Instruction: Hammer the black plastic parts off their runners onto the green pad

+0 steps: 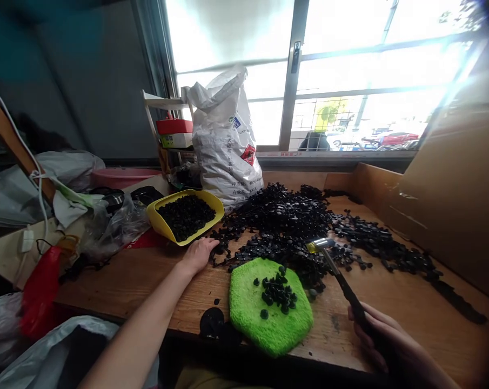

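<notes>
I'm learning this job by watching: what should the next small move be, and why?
Probably the left hand should draw a few heaped black parts onto the green pad: it lies at the heap's edge, while the right hand holds the hammer.

The pad [250, 302] looks fuzzy cloth, the hammerhead [322, 245] glossy metal.

Black pieces [186, 216] in the yellow scoop [157, 223] look indistinct.

The white sack [223, 162] reads "净质量: 40", "有效期: 180".
</notes>
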`<state>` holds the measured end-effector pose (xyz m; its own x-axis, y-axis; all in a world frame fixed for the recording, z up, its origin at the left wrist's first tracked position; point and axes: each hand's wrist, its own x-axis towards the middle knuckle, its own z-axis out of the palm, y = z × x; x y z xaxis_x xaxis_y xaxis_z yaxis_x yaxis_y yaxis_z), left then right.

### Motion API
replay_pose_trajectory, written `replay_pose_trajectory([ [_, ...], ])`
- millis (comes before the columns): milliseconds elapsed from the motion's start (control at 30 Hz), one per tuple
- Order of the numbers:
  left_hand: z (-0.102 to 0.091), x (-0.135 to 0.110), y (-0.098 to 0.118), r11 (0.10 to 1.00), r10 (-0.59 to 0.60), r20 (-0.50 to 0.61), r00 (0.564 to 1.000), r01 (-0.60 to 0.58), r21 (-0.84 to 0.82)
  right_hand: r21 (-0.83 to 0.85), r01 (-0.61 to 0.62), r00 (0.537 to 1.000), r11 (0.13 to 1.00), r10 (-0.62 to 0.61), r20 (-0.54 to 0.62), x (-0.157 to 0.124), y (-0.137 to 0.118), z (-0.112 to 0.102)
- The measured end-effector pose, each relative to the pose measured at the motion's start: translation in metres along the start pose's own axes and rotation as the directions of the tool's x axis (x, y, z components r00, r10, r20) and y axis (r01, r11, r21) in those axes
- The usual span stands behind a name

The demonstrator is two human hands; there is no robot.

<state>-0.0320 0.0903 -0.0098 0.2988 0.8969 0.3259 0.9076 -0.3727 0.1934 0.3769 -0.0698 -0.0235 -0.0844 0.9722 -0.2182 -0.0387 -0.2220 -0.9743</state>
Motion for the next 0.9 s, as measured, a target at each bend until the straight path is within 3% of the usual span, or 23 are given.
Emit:
replay_pose_trajectory([
  [200, -0.005, -0.010, -0.005, 0.998, -0.023, -0.038, 0.999, 0.025, 0.059, 0.154, 0.061, 0.992, 0.986, -0.077, 0.098, 0.006, 0.012, -0.010],
  [433, -0.003, -0.022, -0.007, 1.000, -0.029, 0.004, 1.000, 0.029, 0.001, 0.189, 0.092, 0.991, 0.978, -0.109, 0.083, 0.000, 0.009, -0.007],
  [600, -0.007, -0.032, -0.007, 0.988, -0.107, -0.006, 0.994, 0.105, -0.112, 0.202, 0.109, 0.988, 0.973, -0.128, 0.083, -0.002, 0.007, -0.008],
  [767, -0.012, -0.038, -0.009, 0.946, -0.159, 0.095, 0.983, 0.179, -0.271, 0.206, 0.139, 0.977, 0.969, -0.168, 0.130, 0.001, 0.010, -0.012],
  [900, -0.011, -0.026, -0.015, 0.881, -0.282, 0.029, 0.959, 0.271, -0.388, 0.219, 0.157, 0.973, 0.963, -0.189, 0.134, 0.002, 0.012, -0.012],
])
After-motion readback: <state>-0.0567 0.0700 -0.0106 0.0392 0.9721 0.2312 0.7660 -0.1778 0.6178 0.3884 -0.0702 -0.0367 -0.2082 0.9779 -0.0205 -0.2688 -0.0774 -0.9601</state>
